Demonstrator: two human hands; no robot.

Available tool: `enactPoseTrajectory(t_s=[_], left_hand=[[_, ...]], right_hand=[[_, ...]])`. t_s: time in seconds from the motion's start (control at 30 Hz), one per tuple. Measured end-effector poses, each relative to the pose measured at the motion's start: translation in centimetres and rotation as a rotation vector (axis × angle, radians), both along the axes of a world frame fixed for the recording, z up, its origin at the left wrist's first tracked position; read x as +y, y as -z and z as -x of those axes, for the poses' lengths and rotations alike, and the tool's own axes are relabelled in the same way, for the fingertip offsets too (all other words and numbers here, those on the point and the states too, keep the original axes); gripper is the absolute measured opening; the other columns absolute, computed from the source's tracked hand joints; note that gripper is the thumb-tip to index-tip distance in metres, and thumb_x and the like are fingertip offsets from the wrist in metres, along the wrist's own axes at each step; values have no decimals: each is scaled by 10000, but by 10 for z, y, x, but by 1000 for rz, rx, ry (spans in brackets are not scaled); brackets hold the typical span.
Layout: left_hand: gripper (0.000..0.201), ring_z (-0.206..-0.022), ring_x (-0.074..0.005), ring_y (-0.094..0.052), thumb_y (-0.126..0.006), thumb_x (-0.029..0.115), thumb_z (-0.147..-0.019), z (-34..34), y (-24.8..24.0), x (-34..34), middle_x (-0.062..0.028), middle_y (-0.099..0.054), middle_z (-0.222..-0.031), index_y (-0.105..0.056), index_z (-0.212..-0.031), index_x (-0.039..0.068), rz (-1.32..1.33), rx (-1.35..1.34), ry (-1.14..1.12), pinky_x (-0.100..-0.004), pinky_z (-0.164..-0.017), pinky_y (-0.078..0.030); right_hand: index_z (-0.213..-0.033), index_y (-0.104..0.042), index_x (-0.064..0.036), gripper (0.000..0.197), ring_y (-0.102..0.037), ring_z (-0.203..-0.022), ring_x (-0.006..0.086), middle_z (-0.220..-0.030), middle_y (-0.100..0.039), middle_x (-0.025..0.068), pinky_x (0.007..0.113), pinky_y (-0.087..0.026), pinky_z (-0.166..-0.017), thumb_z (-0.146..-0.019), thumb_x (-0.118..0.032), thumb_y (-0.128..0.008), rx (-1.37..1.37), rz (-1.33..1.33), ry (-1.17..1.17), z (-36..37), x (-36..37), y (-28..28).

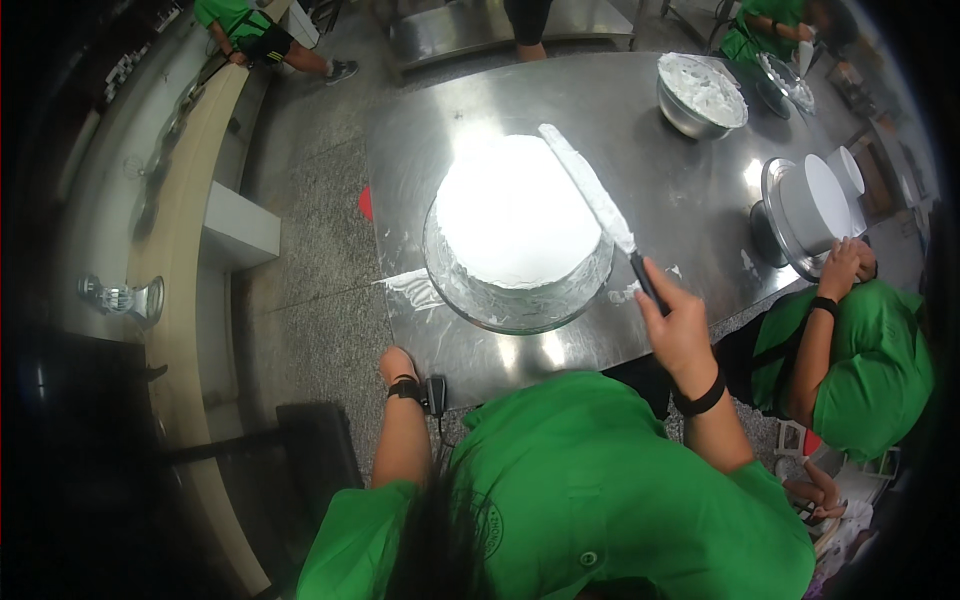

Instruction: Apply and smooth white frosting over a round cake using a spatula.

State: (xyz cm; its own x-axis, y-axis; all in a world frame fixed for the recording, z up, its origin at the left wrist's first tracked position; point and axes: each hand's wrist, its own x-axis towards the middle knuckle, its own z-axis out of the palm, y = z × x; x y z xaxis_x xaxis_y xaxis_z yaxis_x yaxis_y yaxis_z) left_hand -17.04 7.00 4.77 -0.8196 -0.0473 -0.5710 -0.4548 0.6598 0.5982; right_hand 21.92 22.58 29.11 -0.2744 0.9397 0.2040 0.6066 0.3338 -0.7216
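Gripping the spatula (590,188) by its handle, probably for angle control, the right hand (680,325) holds the blade across the right edge of the white cake (512,215) on its round stand (500,322). Glare hides any contact; the left hand (397,364), near the table (600,95) edge, is too indistinct to tell its grip.

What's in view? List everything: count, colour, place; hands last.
Steel table: one, silver, centre
Large round: one, white, on the stand
Stand: one, grey, on the table
Spatula: one, black handle, over round's right edge
Bowl: one, silver, upper right
Cylinder: at least one, white, right
Red object: one, red, table's left edge
Counter: one, beige, left
Co-workers: at least four, mostly green tops, background and right
Shirt: one, green, bottom
Left hand: one, black wristband, table's near edge
Right hand: one, black wristband, holding spatula
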Motion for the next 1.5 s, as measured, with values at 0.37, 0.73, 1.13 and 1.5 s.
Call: enactPoseTrajectory(t_s=[0.37,0.73,1.13,1.5], left_hand=[[474,-1129,-414,-544,-383,241,-909,0,-4,-4,-265,-550,-1256,-554,-1190,-100,-3,-15,15,-443,-946,-413],[485,-1120,-403,-551,-390,261,-929,-13,-37,7,-256,-559,-1247,-540,-1200,-112,15,-4,3,-437,-950,-415],[443,-1028,-393,-587,-390,219,-905,-14,-31,4,-262,-607,-1150,-589,-1110,-119,-11,36,28,-434,-883,-424],[456,-1060,-408,-575,-382,227,-910,-1,-3,-3,-277,-590,-1179,-575,-1127,-125,-71,-24,-73,-436,-902,-426]], right_hand=[[-1234,-586,-36,398,-613,-1103,287,-1196,-613,185,304,-461,-942,-855,-141,-649,189,302,-319,16,-29,-29],[-1226,-601,-116,403,-617,-687,355,-787,-640,193,430,-494,-645,-828,-157,-649,-36,149,-402,41,-53,-21],[-1214,-608,-74,387,-629,-669,366,-807,-642,231,406,-487,-593,-834,-139,-644,0,48,4,25,7,-11],[-1208,-617,-85,390,-621,-676,360,-772,-634,202,379,-494,-609,-829,-167,-658,193,5,-283,42,-25,-15]])
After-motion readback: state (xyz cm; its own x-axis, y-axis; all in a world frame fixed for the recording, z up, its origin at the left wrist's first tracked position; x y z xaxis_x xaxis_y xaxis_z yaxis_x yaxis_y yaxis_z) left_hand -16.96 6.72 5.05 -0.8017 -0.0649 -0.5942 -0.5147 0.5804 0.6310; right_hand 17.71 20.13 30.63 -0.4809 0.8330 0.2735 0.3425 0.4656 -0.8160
